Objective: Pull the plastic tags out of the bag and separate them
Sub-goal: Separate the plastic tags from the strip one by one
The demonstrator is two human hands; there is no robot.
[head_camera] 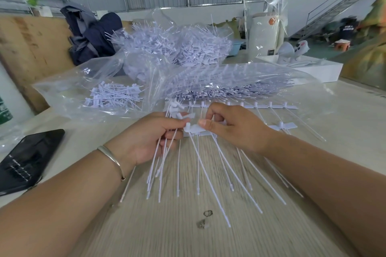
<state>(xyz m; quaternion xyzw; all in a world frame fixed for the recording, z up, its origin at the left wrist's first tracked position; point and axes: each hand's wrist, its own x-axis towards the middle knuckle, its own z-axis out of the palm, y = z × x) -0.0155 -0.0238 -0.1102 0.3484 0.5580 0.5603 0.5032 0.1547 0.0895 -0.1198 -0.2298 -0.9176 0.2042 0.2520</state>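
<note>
White plastic everywhere on this one lol. Closest to the camera, the long thin tails of the tags fan out over the wood-grain tabletop (208, 236) below both hands, a bit blurry at the tips. The left hand (152, 137), with a silver bangle (111, 157) on its wrist, has its fingers curled round a bunch of separated tags (167, 152), heads poking up just above its knuckles and tails hanging down past the palm. The right hand (231, 127) sits just beside it, thumb and fingers pinching the flat head end of a strip of joined tags (196, 129) that runs under that hand and sticks out past its far side. The two hands nearly touch at the fingertips.

Left of the left hand, well apart, a black phone (29, 158) lies flat. Just beyond the right hand is another strip of joined tags (269, 107), lying crosswise. Beyond both hands is a clear bag (240, 81) packed with neat rows of tags, and left of that, beyond the left hand, a smaller clear bag (69, 89) with a loose bundle of single tags (114, 96) in it. Farther back is a big messy heap of tags (177, 44) in plastic, with dark blue clothing (92, 35) to its left. Beyond the right hand, a white tray (313, 69) and a white cylinder (263, 35) stand wrapped in clear film.
</note>
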